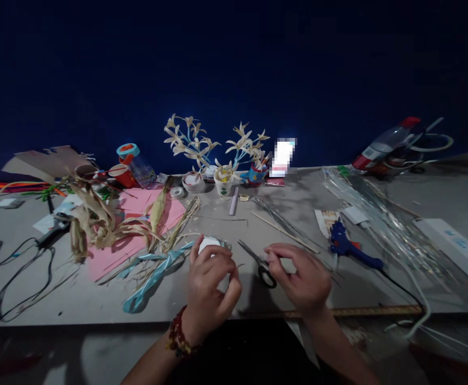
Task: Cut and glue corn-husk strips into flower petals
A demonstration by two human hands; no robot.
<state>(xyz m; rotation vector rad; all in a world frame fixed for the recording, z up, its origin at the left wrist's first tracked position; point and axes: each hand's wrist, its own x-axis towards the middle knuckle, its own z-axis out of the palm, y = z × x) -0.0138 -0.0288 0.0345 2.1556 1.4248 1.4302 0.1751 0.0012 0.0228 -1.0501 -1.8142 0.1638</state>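
The left hand (pixel 213 283) has its fingers curled with the thumb drawn toward them; the right hand (pixel 304 278) has its thumb and fingertips brought together. Whether either grips a thin piece cannot be told. One pair of scissors (pixel 250 250) lies on the table (pixel 234 314) just beside the right fingertips, handles toward the person. Beyond the left fingers is one white object (pixel 210 244), partly hidden; to their left, a length of blue strip (pixel 149 286) lies crumpled. Farther out are one thin stick (pixel 284 232), one blue glue gun (pixel 352 248), several wires (pixel 282 216), one pale husk ear (pixel 160 211) and a pile of dry husks (pixel 98 214); wires and husks cannot be counted reliably. At the rear stand two flower sprays (pixel 197 153), near one white cup (pixel 223 184). Status, by judgement: both sprays appear assembled, while husks, wires and strip appear unused; the quantity of work remaining cannot be determined.
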